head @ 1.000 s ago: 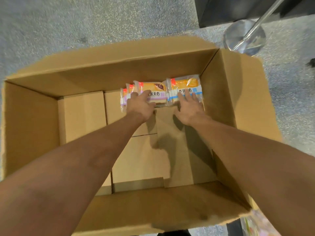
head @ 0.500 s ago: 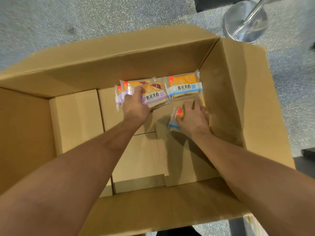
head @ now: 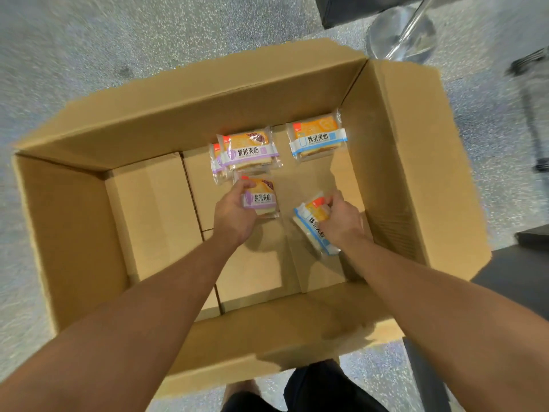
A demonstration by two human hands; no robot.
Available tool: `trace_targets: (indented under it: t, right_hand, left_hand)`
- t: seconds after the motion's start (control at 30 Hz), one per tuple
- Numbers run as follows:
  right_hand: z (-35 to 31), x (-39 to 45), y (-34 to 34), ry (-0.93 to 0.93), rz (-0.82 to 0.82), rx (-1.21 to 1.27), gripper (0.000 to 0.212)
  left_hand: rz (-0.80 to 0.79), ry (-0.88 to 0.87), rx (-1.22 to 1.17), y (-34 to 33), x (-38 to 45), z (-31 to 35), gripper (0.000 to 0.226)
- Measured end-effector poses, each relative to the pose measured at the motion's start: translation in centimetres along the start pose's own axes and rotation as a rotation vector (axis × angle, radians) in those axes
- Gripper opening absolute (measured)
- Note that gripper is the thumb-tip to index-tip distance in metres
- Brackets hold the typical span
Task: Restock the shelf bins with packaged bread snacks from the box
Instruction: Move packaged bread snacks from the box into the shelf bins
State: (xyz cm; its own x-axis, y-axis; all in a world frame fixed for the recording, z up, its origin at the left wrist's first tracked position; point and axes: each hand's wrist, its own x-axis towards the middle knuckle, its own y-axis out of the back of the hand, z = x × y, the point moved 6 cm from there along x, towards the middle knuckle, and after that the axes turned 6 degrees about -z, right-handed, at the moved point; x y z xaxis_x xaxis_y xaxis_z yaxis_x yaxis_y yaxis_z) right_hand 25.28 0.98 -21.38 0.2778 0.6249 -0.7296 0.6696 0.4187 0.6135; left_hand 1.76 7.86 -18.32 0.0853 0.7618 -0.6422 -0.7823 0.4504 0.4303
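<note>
Cardboard box (head: 395, 162), left hand (head: 234, 217) gripping purple-banded bread pack (head: 263, 199), right hand (head: 341, 223) blue-banded pack (head: 312, 224)

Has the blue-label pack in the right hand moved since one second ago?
Yes. The blue-label pack came away from the box's far wall, toward the person, gripped by the right hand.

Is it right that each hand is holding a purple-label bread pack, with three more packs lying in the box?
Not quite. In the head view only the left hand grips a purple-label pack; the right hand holds a blue-label pack. The rest stands: two purple-label packs and one blue-label pack lie against the far wall of the box.
</note>
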Motion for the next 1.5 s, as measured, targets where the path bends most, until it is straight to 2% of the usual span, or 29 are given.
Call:
trace_targets:
  t: [0.17,0.27,0.53,0.63,0.73,0.9,1.13,1.3,1.5]
  right_hand:
    - [-0.3,-6.9,1.8,-0.037,0.076,0.179,0.044]
    - [-0.5,-12.9,3.2,-0.025,0.143,0.254,0.04]
    - [4.0,-33.1,8.1,-0.074,0.475,0.289,0.033]
    - [8.5,-39.5,9.4,-0.146,0.591,0.315,0.027]
    - [14.4,-44.5,9.9,-0.225,0.65,0.362,0.027]
    - [25.5,-52.8,9.6,-0.334,0.784,0.451,0.029]
    - [39.8,-61.0,9.6,-0.523,0.873,0.508,0.029]
    - [46.0,-64.3,11.5,-0.642,0.884,0.514,0.038]
    - [50.0,-62.9,16.7,-0.641,0.956,0.52,0.035]
  left_hand:
    - [-0.015,-0.158,0.111,2.1,-5.8,2.1,0.058]
    - [-0.052,-0.297,0.21,3.1,-10.5,4.9,0.06]
    - [-0.254,-0.646,0.411,-0.1,-25.7,12.6,0.053]
    - [-0.329,-0.787,0.505,-4.4,-30.9,15.2,0.061]
    - [-0.409,-0.855,0.602,-9.8,-36.0,17.5,0.063]
    - [-0.557,-0.947,0.686,-20.0,-43.7,19.5,0.062]
    - [-0.806,-0.991,0.691,-34.6,-53.4,20.9,0.069]
    - [-0.865,-0.982,0.645,-41.4,-57.2,22.7,0.066]
    - [-0.867,-1.037,0.579,-46.6,-56.6,28.6,0.066]
